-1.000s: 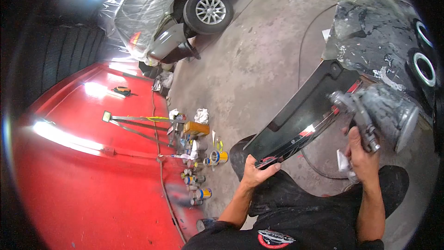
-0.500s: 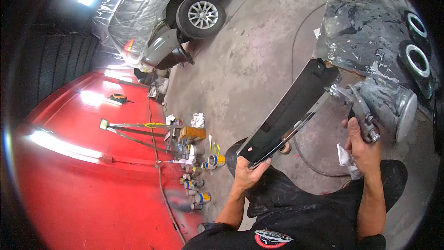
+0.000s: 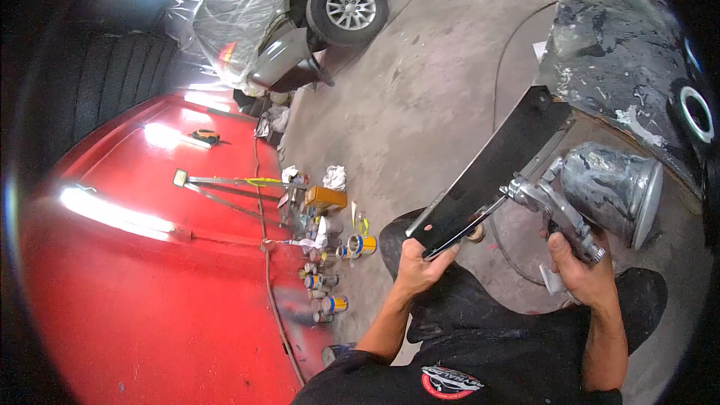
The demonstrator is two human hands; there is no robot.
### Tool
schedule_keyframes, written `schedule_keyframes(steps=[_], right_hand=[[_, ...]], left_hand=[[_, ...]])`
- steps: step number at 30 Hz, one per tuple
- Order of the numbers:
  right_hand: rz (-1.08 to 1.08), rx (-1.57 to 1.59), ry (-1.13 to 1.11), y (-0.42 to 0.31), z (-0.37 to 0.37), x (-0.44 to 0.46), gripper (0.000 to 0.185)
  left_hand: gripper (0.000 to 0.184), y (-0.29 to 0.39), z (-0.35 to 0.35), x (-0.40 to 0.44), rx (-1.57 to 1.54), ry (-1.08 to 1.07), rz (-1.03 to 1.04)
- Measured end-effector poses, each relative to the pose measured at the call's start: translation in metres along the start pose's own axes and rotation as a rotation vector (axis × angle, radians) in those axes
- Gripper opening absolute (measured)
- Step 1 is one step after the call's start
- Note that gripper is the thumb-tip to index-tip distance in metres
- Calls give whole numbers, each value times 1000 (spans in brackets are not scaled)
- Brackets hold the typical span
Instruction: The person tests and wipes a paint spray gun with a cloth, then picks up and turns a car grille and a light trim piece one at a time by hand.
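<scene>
My left hand (image 3: 424, 268) is closed on the lower end of a long, dark trim panel (image 3: 491, 169), which slants up and to the right. A spray gun (image 3: 551, 206) with a paint-smeared metal cup (image 3: 606, 184) is gripped in my right hand (image 3: 583, 271). The gun's nozzle points left at the panel's right-hand edge, close to its lower half. From this angle I cannot tell the exact gap between them, nor whether the trigger is pulled. Something white (image 3: 553, 279) hangs below my right hand.
A stained workbench (image 3: 600, 52) with round rings stands at the upper right. Paint cans (image 3: 362, 244) and a cardboard box (image 3: 325, 197) line the red wall (image 3: 172, 292). A plastic-draped car (image 3: 247, 15) is parked at the top. A hose (image 3: 497, 82) runs over the floor.
The spray gun in my right hand has moved down and left along the panel, towards my left hand. My left hand keeps its hold. The view has shifted slightly.
</scene>
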State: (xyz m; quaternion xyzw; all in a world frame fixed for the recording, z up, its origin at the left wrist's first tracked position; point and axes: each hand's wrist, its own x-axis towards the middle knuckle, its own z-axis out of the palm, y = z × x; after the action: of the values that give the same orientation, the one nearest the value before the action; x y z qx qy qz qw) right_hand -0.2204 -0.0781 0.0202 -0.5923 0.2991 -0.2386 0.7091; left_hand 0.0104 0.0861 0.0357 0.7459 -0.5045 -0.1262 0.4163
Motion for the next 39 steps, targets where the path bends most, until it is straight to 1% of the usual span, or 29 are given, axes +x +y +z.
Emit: schedule_keyframes(steps=[2, 4, 5, 7, 9, 13, 14, 15, 16, 18, 19, 20, 21, 22, 24, 25, 27, 28, 30, 32, 33, 34, 35, 38, 39], right_hand=[[5, 4, -49, -1, 2, -1, 39], [16, 4, -91, -1, 6, -4, 39], [-33, 2, -92, 1, 7, -4, 39], [-84, 5, -98, 0, 7, -2, 39], [-73, -38, -150, -8, 11, -6, 41], [-82, -49, -177, 0, 21, -14, 42], [-47, -78, -195, 1, 23, -15, 44], [-8, -102, -221, 9, 10, -5, 45], [-7, -101, -222, 9, 9, -5, 45], [-42, -54, -274, 0, 12, -9, 48], [-38, -80, -318, 7, 11, -7, 48], [-37, -79, -321, 8, 11, -7, 48], [-80, -104, -292, 7, 12, -8, 47], [-123, -130, -261, 5, 15, -10, 47], [-126, -122, -240, 4, 18, -10, 46], [-131, -116, -216, 0, 25, -14, 46], [-100, -136, -178, -4, 24, -13, 46], [-70, -152, -140, -5, 23, -13, 45], [-42, -137, -120, -6, 22, -14, 43], [-63, -98, -69, -10, 19, -10, 39], [-121, -91, -25, -6, 19, -7, 37], [-120, -92, -19, -5, 19, -5, 37], [-76, -52, 16, -4, 17, -4, 37], [-35, -73, 78, 1, 9, 1, 36], [-27, -28, 114, 3, 10, 0, 37]], left_hand=[[14, 0, 1, 3, 42, -23, -3], [20, -3, 2, 3, 38, -79, 23], [19, -2, 4, 3, 36, -91, 5], [18, 8, 12, 9, -4, -82, 3], [16, 12, 14, 10, -69, -80, -4], [17, 11, 13, 7, -8, -55, 21], [18, 12, 12, 5, 11, -71, 12], [19, 8, 26, 13, 37, -85, -6], [19, 8, 27, 14, 38, -86, -8], [23, 11, 23, 12, 64, -96, -90], [23, 8, 26, 13, 65, -95, -93], [25, 4, 30, 14, 120, -27, 22], [27, -1, 32, 15, 174, 40, 138], [27, -5, 29, 13, 172, 40, 137], [30, -11, 24, 12, 246, -17, 212], [30, -8, 16, 8, 241, -16, 215], [29, -2, 12, 8, 369, 3, 340], [29, -2, 10, 7, 366, 3, 340], [32, -1, 4, 3, 458, -12, 341], [31, 2, -1, 1, 465, -3, 328], [30, 3, -4, 1, 470, 3, 341], [29, 4, -6, 0, 474, 7, 357], [27, 3, -8, 0, 469, -10, 369], [26, 1, -13, -3, 482, -34, 390], [26, 0, -17, -7, 501, -39, 397]])
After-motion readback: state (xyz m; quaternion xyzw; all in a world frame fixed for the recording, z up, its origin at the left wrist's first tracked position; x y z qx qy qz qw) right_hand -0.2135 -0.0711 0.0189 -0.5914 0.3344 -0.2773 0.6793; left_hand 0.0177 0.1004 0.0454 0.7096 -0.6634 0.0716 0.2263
